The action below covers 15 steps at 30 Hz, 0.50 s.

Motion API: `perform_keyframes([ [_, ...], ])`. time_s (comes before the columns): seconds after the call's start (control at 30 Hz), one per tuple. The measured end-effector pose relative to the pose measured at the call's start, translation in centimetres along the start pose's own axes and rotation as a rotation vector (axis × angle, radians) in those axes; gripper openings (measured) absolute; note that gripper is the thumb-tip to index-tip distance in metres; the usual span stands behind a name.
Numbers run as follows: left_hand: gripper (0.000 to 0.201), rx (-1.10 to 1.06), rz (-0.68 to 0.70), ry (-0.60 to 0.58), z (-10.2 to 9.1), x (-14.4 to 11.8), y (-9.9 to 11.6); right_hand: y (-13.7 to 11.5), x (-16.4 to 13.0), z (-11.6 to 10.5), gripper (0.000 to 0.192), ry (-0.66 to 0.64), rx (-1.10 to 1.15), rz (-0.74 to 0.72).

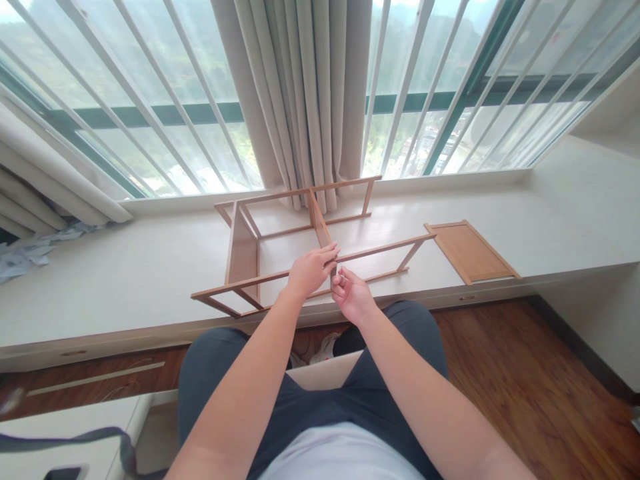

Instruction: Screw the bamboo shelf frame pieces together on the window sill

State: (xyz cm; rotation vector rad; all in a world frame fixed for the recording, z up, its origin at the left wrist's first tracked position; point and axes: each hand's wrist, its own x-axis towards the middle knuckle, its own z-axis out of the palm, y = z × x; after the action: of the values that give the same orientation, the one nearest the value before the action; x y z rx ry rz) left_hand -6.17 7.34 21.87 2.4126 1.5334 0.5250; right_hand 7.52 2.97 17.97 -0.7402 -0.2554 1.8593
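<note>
Two hands on slatted wooden frame [280, 230] | flat wood panel [473, 251] beside

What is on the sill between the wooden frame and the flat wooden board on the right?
Nothing. In the head view, the white sill is bare between the wooden frame and the flat board; the frame's right end stops just short of the board.

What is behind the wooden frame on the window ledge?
Behind the wooden frame hangs a gathered beige curtain before a barred window. The left hand and right hand cover the front rail's middle, so the joint there cannot be seen.
</note>
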Motion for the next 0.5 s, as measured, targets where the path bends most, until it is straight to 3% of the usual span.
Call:
perform_keyframes([
  [0.2,0.042,0.010,-0.026,-0.026,-0.21,-0.06,0.14,0.22,0.20,-0.25,0.034,0.106,-0.411,-0.274],
  [0.5,0.042,0.003,0.005,-0.001,-0.02,-0.09,-0.01,0.51,0.96,-0.73,0.033,0.143,-0.594,-0.353],
])
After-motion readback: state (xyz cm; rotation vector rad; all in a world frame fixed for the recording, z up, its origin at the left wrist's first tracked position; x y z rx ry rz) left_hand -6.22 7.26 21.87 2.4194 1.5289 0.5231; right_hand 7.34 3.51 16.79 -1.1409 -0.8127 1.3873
